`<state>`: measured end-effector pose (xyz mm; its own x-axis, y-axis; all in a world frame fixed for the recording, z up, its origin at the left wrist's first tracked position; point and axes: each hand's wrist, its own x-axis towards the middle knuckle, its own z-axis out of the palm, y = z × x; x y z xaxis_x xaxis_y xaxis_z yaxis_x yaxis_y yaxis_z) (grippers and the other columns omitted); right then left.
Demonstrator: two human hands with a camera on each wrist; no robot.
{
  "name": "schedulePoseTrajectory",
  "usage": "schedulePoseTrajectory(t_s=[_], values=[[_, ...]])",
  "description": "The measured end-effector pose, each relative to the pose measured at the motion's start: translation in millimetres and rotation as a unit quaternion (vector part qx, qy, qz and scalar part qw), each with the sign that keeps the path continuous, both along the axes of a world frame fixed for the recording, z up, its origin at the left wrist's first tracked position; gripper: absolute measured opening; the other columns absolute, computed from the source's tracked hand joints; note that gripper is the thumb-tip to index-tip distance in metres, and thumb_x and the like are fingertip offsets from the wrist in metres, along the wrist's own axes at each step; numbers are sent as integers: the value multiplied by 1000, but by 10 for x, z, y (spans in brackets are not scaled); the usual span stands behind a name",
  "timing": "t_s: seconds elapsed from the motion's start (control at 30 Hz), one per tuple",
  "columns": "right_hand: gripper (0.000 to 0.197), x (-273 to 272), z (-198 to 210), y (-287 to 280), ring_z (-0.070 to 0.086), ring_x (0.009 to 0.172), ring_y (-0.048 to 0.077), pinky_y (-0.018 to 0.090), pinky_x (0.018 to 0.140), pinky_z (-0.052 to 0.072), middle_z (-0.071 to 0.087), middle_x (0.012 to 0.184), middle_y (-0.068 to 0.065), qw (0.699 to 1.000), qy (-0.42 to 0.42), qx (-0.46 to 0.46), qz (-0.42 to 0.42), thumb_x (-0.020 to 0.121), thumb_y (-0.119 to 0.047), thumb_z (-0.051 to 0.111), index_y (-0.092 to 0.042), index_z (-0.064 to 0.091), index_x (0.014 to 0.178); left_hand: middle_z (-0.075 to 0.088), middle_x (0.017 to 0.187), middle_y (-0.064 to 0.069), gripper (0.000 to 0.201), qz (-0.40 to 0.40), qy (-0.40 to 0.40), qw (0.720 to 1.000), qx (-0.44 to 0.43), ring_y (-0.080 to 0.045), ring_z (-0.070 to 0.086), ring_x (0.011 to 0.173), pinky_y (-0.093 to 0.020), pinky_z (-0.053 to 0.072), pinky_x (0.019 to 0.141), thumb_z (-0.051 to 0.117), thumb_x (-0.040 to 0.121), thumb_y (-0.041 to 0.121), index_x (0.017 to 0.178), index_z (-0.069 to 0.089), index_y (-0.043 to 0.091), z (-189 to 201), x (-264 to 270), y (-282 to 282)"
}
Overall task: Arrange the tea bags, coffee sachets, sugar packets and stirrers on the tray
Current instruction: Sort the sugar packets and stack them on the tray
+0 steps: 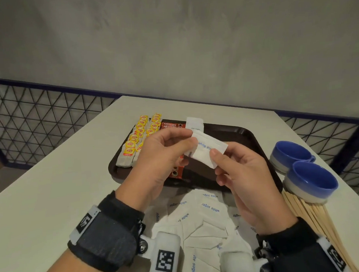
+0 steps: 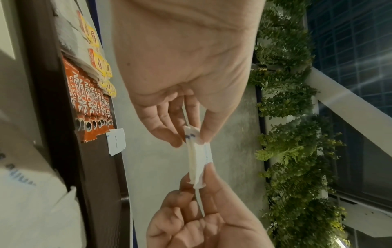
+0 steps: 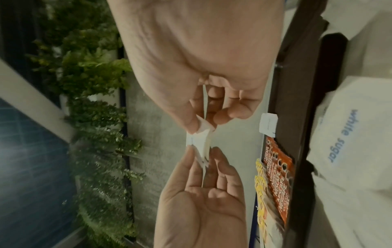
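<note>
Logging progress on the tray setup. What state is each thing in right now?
Tea bags: in rows on the tray's left.
Coffee sachets: lined up on the tray.
Held sugar packets: pinched by left hand and right hand, above the tray.
Sugar pile: loose on the table.
Stirrers: off the tray.
Cups: upright, empty.

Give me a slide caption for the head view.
Both hands pinch white sugar packets above the brown tray.

Two blue cups (image 1: 291, 154), one tray (image 1: 247, 133)
</note>
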<state>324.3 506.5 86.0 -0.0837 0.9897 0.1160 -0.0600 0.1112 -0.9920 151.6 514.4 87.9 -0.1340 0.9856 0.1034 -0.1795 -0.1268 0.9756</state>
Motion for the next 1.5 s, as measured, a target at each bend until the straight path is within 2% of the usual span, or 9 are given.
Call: schedulePoseTrajectory(t_s=[0.1, 0.23, 0.43, 0.53, 0.8, 0.93, 1.1, 1.33, 1.5], values=[[12, -3, 120, 133, 56, 73, 16, 29, 62, 46, 71, 91, 13, 999, -1, -41, -3, 95, -17, 69, -20, 76, 104, 77, 103, -1, 11, 75, -41, 996, -6, -19, 73, 95, -30, 55, 73, 78, 91, 19, 102, 76, 20, 32, -96, 52], [4, -26, 383, 739, 53, 67, 12, 28, 57, 42, 64, 78, 2, 993, -112, 2, -19, 94, -16, 72, -13, 72, 96, 78, 102, -2, 4, 139, -92, 986, -13, -22, 73, 97, -33, 53, 72, 73, 93, 19, 92, 74, 22, 46, -233, 110], [13, -83, 209, 1678, 52, 56, 13, 26, 50, 40, 60, 75, 10, 953, -292, -81, 10, 92, -10, 73, -11, 63, 84, 77, 84, 0, 4, 144, -132, 981, -19, -4, 70, 59, -18, 48, 45, 67, 98, 17, 97, 71, 16, 53, -272, 88], [9, -120, 68, 1922, 57, 68, 17, 29, 56, 48, 65, 88, 14, 945, -305, -116, 20, 91, -9, 74, -3, 70, 94, 78, 85, 0, 5, 154, -127, 980, -17, -4, 70, 58, -18, 48, 45, 68, 98, 20, 96, 72, 18, 12, -299, 132], [10, -186, -125, 2257, 63, 65, 21, 36, 70, 60, 66, 94, 22, 938, -316, -143, -13, 89, 3, 70, -1, 63, 96, 75, 76, 1, 8, 164, -149, 975, -13, -9, 66, 60, -22, 45, 47, 71, 93, 14, 86, 74, 18, -10, -353, 226], [28, -235, -116, 2304, 67, 75, 22, 36, 71, 62, 66, 89, 13, 922, -375, -96, 1, 87, -9, 78, -6, 58, 106, 70, 67, 4, 13, 171, -164, 972, 6, -9, 63, 60, -22, 43, 46, 71, 92, 13, 80, 72, 17, 32, -387, 220], [82, -365, -107, 2361, 69, 98, 29, 35, 72, 63, 56, 113, 9, 888, -456, -58, 17, 80, -6, 84, -8, 37, 147, 67, 64, 5, 12, 169, -161, 972, 24, -9, 59, 59, -21, 42, 44, 69, 94, 13, 82, 70, 14, 59, -404, 186], [79, -451, -99, 2364, 74, 86, 27, 44, 82, 63, 63, 105, 12, 864, -503, -30, 9, 85, -20, 82, -9, 29, 143, 69, 66, 7, 13, 175, -151, 973, 14, -9, 62, 61, -22, 44, 47, 70, 94, 15, 82, 72, 18, 37, -377, 191], [83, -467, -100, 2344, 73, 85, 27, 44, 80, 63, 64, 106, 11, 840, -542, -20, 25, 80, -16, 85, -12, 29, 142, 69, 65, 7, 13, 181, -149, 972, 8, -8, 62, 60, -22, 44, 49, 70, 93, 13, 80, 71, 17, 18, -372, 213]])
